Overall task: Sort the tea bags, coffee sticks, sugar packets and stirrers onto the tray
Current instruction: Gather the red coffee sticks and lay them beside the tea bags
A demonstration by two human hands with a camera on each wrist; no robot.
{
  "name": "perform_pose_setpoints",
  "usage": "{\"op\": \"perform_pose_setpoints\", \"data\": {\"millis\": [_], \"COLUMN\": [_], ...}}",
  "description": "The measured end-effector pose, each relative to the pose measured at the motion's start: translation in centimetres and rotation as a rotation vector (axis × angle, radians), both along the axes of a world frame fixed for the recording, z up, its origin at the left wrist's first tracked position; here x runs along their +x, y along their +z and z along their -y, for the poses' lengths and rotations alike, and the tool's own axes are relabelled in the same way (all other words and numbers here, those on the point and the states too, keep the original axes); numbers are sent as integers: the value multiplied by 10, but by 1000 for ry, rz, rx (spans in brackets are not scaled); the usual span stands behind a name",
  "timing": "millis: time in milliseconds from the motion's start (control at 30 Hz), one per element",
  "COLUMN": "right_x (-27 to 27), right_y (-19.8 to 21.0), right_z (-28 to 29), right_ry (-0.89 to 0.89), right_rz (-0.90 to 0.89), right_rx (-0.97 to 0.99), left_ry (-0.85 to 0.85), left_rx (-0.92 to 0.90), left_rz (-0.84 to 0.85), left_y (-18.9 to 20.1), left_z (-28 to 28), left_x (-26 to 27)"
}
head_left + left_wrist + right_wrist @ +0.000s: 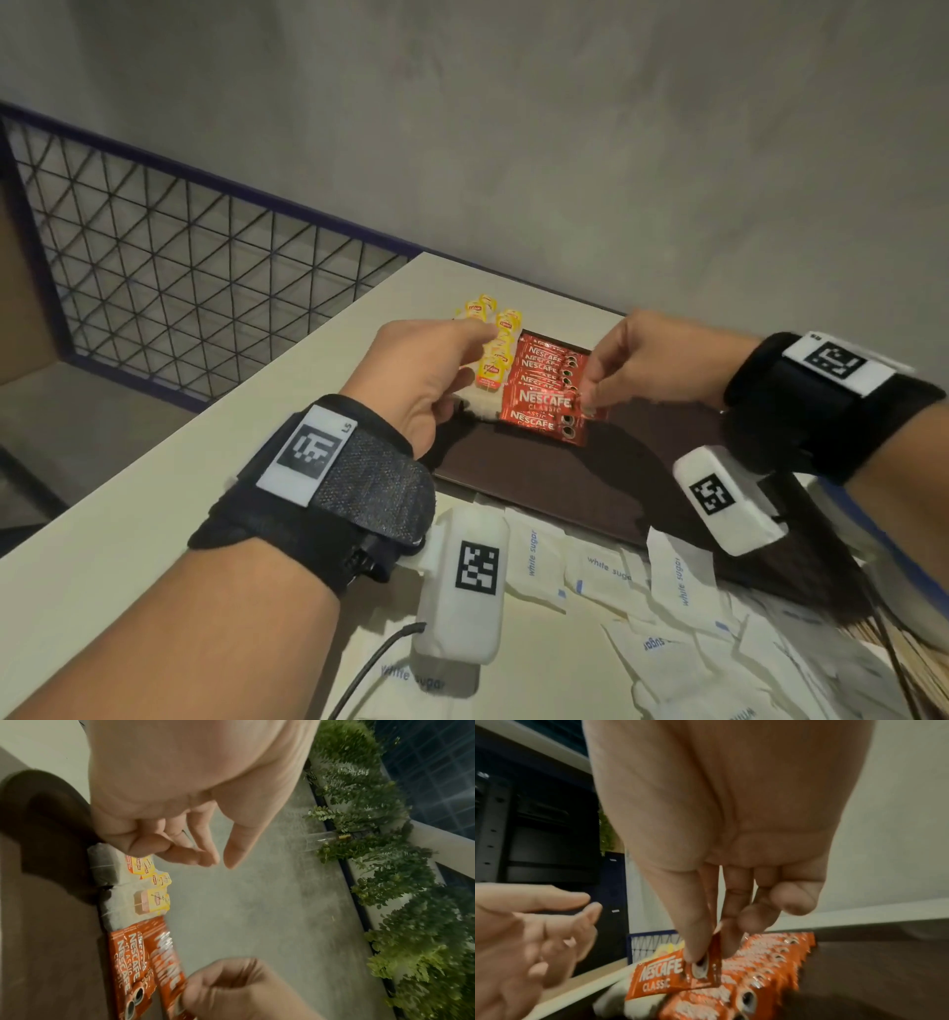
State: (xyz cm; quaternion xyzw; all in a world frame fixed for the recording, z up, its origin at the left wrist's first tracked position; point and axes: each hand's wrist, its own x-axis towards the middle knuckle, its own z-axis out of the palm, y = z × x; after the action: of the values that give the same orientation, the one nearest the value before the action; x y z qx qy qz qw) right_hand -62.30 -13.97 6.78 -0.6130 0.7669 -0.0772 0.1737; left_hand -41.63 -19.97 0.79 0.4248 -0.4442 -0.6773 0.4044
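Observation:
A dark brown tray [590,473] lies on the white table. Tea bags [493,349] with yellow tags are piled at its far left corner, beside a row of red coffee sticks [544,360]. My right hand [590,401] pinches the right end of one coffee stick [544,403] just above the near end of that row; the right wrist view shows thumb and fingers closed on the coffee stick [659,977]. My left hand [462,370] hovers over the tea bags [151,882], fingers loosely bent with nothing in them. White sugar packets [606,570] lie scattered on the table in front of the tray.
A wire mesh railing [179,267] runs along the table's left side and a grey wall stands behind. Pale wooden stirrers [893,652] show at the lower right, partly hidden. A black cable [380,663] trails near the front edge. The near part of the tray is bare.

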Motion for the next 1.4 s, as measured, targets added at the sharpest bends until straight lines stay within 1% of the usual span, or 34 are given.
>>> {"op": "perform_pose_setpoints", "data": {"millis": [133,267,433,800,900,1000,1033,1100,1200,1233,1300,1367,1400], "right_x": [-12,-15,-13,-11,-14,-13,-11,-4,10,16,27,35,38], "right_y": [-24,-36,-47,-44,-34,-15,-8,3,8,7,5,0,-4], "right_z": [6,15,23,29,18,-6,-21,-54,-108,-125,-155,-181,-192], "right_ry": [19,16,-7,-63,-97,-128,-130,-107,-38,-18,3,-19,-35], "right_rz": [-52,-77,-168,-248,-270,-278,-271,-223,-172,-185,-233,-258,-259], "right_rx": [62,84,77,84,70,19,11,16,90,124,199,271,296], "left_ry": [74,59,60,51,57,36,2,-84,-234,-304,-445,-596,-675], "left_rx": [37,49,51,43,-26,-117,-154,-256,-458,-530,-657,-724,-731], "left_rz": [-46,-43,-41,-34,-23,13,50,178,465,583,882,1183,1293], "left_y": [1,1,1,3,13,25,30,41,52,53,50,47,45], "left_z": [5,5,5,6,5,2,-3,-15,-39,-48,-70,-94,-107], "left_x": [4,2,2,3,7,17,20,26,39,45,62,79,86]}}
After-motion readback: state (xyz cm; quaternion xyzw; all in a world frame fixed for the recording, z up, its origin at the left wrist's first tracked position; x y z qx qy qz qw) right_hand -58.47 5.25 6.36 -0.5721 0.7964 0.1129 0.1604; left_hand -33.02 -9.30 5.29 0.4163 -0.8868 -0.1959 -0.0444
